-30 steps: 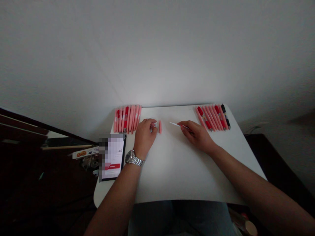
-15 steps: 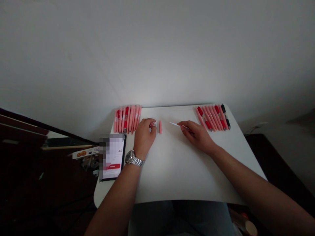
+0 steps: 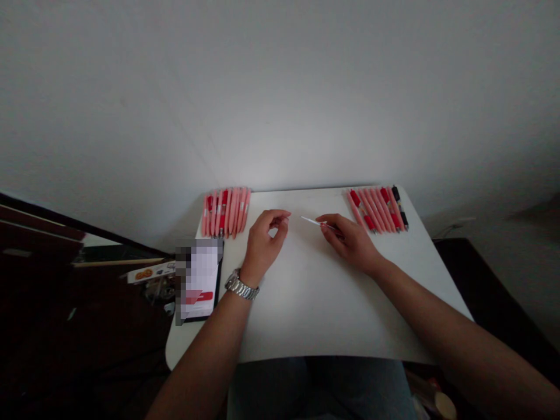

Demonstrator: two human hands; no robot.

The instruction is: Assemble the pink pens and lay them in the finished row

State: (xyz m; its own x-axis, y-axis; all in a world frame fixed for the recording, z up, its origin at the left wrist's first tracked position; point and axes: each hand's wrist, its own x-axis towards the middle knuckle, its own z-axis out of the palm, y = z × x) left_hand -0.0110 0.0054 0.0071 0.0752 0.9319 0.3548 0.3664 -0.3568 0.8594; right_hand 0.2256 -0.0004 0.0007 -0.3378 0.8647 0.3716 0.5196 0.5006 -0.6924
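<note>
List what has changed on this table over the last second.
The left hand rose and shifted right, now pinched; the short pink piece beside it no longer shows on the table, perhaps held. The right hand keeps its grip on the thin white stick; the left pen row and right pen row stayed put.

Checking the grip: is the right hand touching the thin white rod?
Touching. Head view: the right hand pinches the thin white rod by its near end between its fingers; the far end juts free.

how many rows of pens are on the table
2: the left row at the back-left corner of the table, the right row at its back-right corner. None seems hidden.
</note>
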